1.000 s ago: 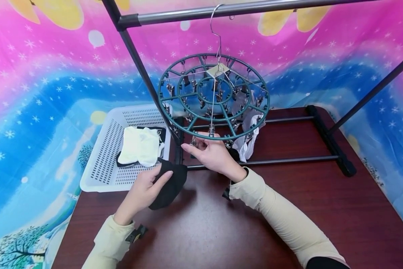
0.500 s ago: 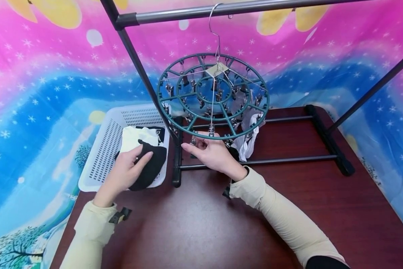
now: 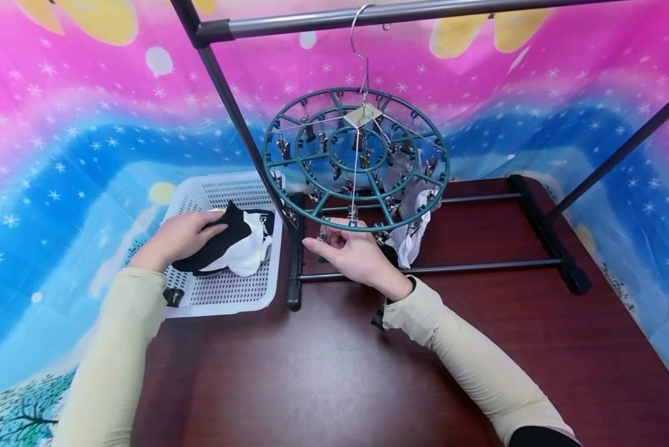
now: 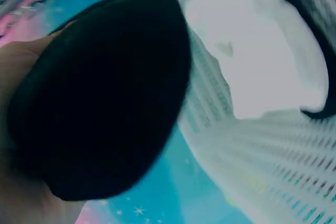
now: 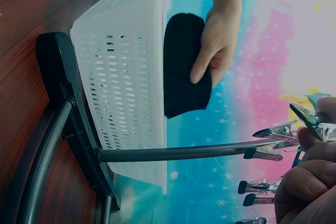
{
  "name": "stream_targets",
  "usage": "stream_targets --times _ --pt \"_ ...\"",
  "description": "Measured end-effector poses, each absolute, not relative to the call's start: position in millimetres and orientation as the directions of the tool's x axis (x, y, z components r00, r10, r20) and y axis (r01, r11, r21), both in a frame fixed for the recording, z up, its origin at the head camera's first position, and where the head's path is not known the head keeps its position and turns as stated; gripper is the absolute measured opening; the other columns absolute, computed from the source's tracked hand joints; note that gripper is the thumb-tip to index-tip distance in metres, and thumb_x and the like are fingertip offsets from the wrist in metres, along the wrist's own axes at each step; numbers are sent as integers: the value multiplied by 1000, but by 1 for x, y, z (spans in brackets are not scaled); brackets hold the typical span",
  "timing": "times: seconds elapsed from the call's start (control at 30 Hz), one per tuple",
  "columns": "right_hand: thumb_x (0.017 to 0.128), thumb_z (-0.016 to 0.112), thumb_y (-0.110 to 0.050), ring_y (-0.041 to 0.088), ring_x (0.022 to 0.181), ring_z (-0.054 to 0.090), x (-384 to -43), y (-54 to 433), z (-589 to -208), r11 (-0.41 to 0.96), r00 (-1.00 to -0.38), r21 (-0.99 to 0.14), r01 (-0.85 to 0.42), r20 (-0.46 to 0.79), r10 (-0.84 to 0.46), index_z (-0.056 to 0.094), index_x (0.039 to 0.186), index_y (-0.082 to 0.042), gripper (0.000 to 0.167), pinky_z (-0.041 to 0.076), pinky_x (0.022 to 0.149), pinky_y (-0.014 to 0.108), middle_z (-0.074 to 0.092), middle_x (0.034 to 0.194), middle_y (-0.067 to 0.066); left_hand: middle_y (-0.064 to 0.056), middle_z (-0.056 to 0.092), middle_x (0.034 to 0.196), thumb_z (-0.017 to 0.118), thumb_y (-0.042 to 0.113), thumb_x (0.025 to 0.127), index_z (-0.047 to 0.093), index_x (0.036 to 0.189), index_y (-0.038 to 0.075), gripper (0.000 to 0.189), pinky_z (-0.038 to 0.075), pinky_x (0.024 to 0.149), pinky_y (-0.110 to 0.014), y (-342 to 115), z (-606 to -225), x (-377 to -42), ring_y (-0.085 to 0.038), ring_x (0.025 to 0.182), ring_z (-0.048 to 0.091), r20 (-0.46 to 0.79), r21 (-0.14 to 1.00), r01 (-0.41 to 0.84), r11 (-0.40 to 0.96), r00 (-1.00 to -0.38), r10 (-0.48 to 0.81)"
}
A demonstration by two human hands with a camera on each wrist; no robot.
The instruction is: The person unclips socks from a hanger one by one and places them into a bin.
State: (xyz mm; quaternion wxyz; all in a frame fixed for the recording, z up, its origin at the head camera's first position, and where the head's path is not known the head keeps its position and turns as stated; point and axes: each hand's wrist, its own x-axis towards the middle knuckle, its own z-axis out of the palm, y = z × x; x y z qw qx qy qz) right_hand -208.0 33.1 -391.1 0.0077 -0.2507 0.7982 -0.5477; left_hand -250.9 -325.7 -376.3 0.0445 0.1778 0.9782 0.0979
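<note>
My left hand [image 3: 180, 237] holds a black sock [image 3: 225, 239] between thumb and fingers over the white basket [image 3: 231, 304]. In the right wrist view the sock stands just above the basket's rim. A white sock [image 3: 246, 256] and some dark cloth lie in the basket, partly covered by the black one in the head view. At the front rim of the round green clip hanger [image 3: 327, 218], my right hand [image 3: 357, 254] pinches a metal clip [image 5: 307, 119] with black tips. The hanger's rim hides some of its fingers in the head view.
The hanger hangs by a wire hook [image 3: 359, 37] from the rack's top bar [image 3: 290, 23]. Several other clips dangle from it. White cloth [image 3: 415, 236] hangs at its right side. The rack's left foot [image 3: 293, 288] stands beside the basket on the brown table [image 3: 334, 372].
My left hand has carried the black sock leftward from in front of the rack to over the basket. The right hand stays at the same clip.
</note>
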Motion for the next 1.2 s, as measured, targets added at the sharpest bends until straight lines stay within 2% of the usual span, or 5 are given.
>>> stream_targets --times 0.3,0.7,0.97,1.1,1.2 --pt "95 77 -27 18 61 36 -211 34 -392 247 -875 -887 -390 273 -400 49 72 -14 38 31 64 31 34 63 -2 -17 71 132 65 19 103 70 134 9 33 47 106 -61 -313 -373 -289 -41 123 64 -157 124 439 890 -877 454" --pt "96 76 -30 18 61 38 -208 32 -392 274 -881 -885 -376 249 -403 51 75 -15 36 31 63 31 36 64 -2 -12 78 98 71 19 99 73 122 13 24 58 87 -51 -292 -395 -321 -29 84 73 -152 -175 417 892 -906 394" --pt "96 75 -32 17 60 38 -208 31 -391 289 -881 -882 -373 238 -409 52 75 -16 35 31 61 31 36 63 -3 -21 68 131 49 0 102 62 136 8 37 48 106 -58 -301 -409 -330 -41 118 65 -242 -111 308 945 -931 275" --pt "96 76 -32 17 61 38 -208 31 -391 291 -879 -877 -382 247 -409 52 75 -16 35 31 61 31 36 63 -3 -23 62 139 44 -3 102 50 144 8 44 45 109 -59 -305 -415 -331 -43 121 62 -255 -10 234 972 -941 223" --pt "95 76 -32 17 61 38 -209 31 -391 296 -880 -875 -382 247 -406 52 75 -15 35 31 62 31 37 64 -3 -28 63 131 39 -2 105 37 139 4 34 47 105 -60 -308 -420 -329 -46 114 64 -210 119 191 974 -954 213"
